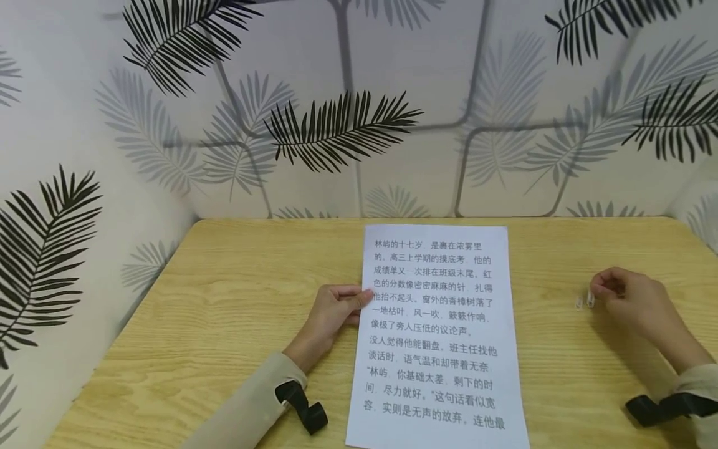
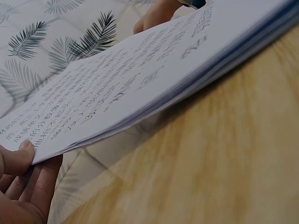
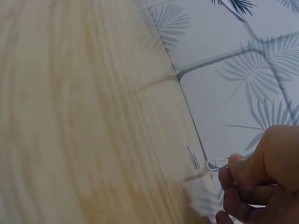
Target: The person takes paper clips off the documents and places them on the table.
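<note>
A thin stack of printed paper sheets [image 1: 437, 337] lies lengthwise across the middle of the table. My left hand [image 1: 331, 318] pinches its left edge, thumb on top and fingers underneath. In the left wrist view, that edge of the stack [image 2: 117, 107] is lifted off the wood and its layered sheets show. Off to the right of the paper, my right hand [image 1: 642, 305] holds a small white paper clip [image 3: 216, 164] between thumb and forefinger. A second paper clip [image 1: 579, 304] lies on the table just left of it.
The light wooden table [image 1: 224, 280] meets a wall with leaf-patterned covering [image 1: 404, 168] at its far edge. Black straps [image 1: 303, 408] sit on both wrists over beige sleeves [image 1: 247, 399].
</note>
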A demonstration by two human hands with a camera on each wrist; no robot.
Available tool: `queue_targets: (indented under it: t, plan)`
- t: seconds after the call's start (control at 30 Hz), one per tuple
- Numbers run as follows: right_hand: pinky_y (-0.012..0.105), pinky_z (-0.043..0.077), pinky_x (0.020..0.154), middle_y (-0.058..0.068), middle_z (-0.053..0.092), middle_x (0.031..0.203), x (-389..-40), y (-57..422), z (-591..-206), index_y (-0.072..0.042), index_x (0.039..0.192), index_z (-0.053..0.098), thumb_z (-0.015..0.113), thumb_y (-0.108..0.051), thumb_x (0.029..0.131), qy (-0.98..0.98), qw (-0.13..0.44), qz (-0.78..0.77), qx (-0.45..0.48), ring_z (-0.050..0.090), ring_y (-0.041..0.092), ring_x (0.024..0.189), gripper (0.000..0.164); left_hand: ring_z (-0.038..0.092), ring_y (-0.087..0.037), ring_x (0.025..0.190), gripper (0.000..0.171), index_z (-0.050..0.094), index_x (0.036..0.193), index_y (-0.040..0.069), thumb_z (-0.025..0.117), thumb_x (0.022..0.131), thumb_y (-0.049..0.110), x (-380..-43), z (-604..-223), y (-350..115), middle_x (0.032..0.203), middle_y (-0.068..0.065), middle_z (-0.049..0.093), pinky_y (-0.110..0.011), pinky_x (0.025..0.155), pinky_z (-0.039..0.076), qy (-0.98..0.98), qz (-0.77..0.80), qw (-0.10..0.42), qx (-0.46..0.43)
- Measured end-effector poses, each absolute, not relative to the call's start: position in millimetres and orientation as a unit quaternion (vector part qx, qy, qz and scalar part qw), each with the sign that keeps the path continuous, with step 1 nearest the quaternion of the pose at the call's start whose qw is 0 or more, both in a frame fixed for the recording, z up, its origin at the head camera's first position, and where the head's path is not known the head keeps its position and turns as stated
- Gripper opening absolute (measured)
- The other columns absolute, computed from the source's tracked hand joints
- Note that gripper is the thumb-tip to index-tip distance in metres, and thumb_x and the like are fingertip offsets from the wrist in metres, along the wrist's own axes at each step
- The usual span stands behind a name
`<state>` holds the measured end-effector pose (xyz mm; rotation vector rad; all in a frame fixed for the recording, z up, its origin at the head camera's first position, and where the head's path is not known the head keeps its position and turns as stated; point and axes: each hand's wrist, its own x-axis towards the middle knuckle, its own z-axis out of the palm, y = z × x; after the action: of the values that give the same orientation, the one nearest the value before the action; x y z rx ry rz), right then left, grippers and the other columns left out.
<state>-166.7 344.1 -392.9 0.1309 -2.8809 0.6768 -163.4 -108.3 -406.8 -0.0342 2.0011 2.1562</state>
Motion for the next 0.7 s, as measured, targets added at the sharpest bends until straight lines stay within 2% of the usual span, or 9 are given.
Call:
queue_targets:
  t: [0.13,0.33,0.5,0.6,0.63,0.7]
  plan:
    - [0.026,0.038,0.054,0.01,0.063,0.076,-164,346,-398,0.002,0.088,0.061,0.061,-0.004,0.09,-0.968,0.091,0.231,0.048,0.05,0.015,0.067,0.006,0.07,-0.017,0.069,0.024,0.067,0.107,-0.012,0.068,0.089,0.004,-163,-408,-108,0.089,-0.019,0.072,-0.026,0.06,0.059,0.678,0.729,0.097,-0.008]
    - [0.026,0.039,0.053,0.011,0.063,0.077,-161,348,-400,0.003,0.088,0.061,0.06,-0.005,0.09,-0.968,0.086,0.23,0.045,0.052,0.016,0.067,0.009,0.07,-0.016,0.069,0.023,0.067,0.106,-0.012,0.068,0.089,0.004,-163,-409,-107,0.088,-0.018,0.072,-0.024,0.058,0.059,0.676,0.73,0.098,-0.013]
    - [0.026,0.04,0.054,0.014,0.063,0.078,-160,343,-397,0.003,0.089,0.06,0.06,-0.004,0.09,-0.965,0.114,0.235,0.036,0.054,0.019,0.068,0.007,0.07,-0.016,0.069,0.023,0.067,0.106,-0.012,0.068,0.089,0.003,-162,-407,-107,0.088,-0.019,0.072,-0.024,0.059,0.059,0.677,0.729,0.097,-0.015]
    - [0.022,0.04,0.052,0.016,0.063,0.082,-156,335,-391,0.004,0.092,0.06,0.062,-0.004,0.091,-0.958,0.149,0.241,0.053,0.053,0.014,0.069,0.008,0.07,-0.016,0.069,0.023,0.067,0.107,-0.012,0.068,0.089,0.003,-162,-405,-107,0.089,-0.019,0.072,-0.025,0.059,0.059,0.678,0.729,0.096,-0.015]
    - [0.019,0.041,0.053,0.017,0.063,0.084,-154,331,-388,0.004,0.094,0.061,0.062,-0.006,0.092,-0.954,0.154,0.25,0.063,0.053,0.008,0.07,0.01,0.07,-0.016,0.069,0.023,0.067,0.107,-0.012,0.068,0.089,0.004,-162,-404,-107,0.088,-0.019,0.072,-0.025,0.059,0.059,0.678,0.728,0.096,-0.016]
    - [0.018,0.044,0.052,0.018,0.065,0.089,-146,319,-385,0.004,0.101,0.061,0.058,-0.01,0.096,-0.946,0.144,0.277,0.09,0.053,0.001,0.071,0.016,0.069,-0.016,0.069,0.023,0.068,0.107,-0.011,0.068,0.089,0.004,-161,-406,-108,0.088,-0.018,0.072,-0.025,0.059,0.059,0.678,0.728,0.099,-0.019]
